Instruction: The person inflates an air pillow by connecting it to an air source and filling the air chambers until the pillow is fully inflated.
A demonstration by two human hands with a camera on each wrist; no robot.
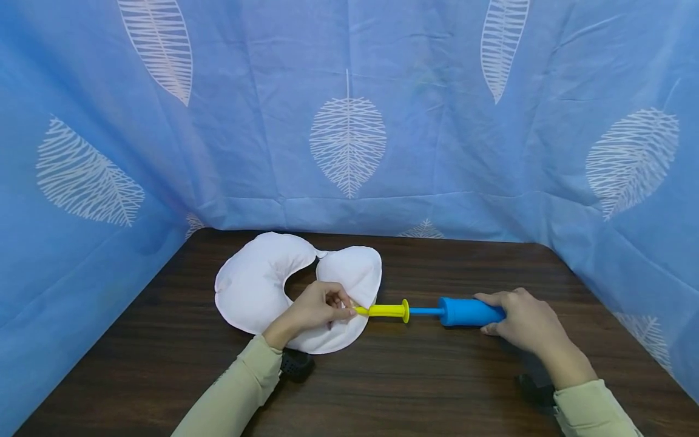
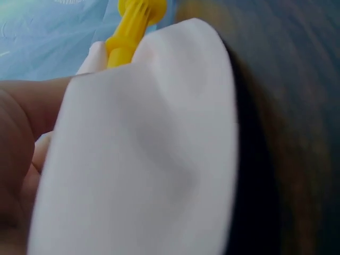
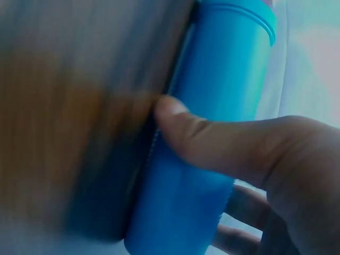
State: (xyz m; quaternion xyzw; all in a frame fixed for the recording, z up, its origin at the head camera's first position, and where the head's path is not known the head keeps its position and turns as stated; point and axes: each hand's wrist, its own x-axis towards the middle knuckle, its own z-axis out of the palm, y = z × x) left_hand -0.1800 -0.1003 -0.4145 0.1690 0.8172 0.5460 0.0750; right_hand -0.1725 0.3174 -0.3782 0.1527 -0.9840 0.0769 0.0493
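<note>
A white U-shaped inflatable neck pillow (image 1: 246,282) lies puffed up on the table. At its right side my left hand (image 1: 317,308) pinches the pillow's edge around the tip of a hand pump's yellow nozzle (image 1: 388,311); the exact join is hidden by the fingers. The left wrist view shows the pillow (image 2: 138,159) close up, with the yellow nozzle (image 2: 130,32) beyond it. My right hand (image 1: 526,321) grips the pump's blue barrel (image 1: 469,312). A length of blue rod shows between nozzle and barrel. In the right wrist view, my thumb lies across the blue barrel (image 3: 212,79).
The dark wooden table (image 1: 415,388) runs back to a blue curtain (image 1: 262,152) with white leaf prints, which also hangs along both sides. A black wrist device (image 1: 297,365) sits under the left wrist.
</note>
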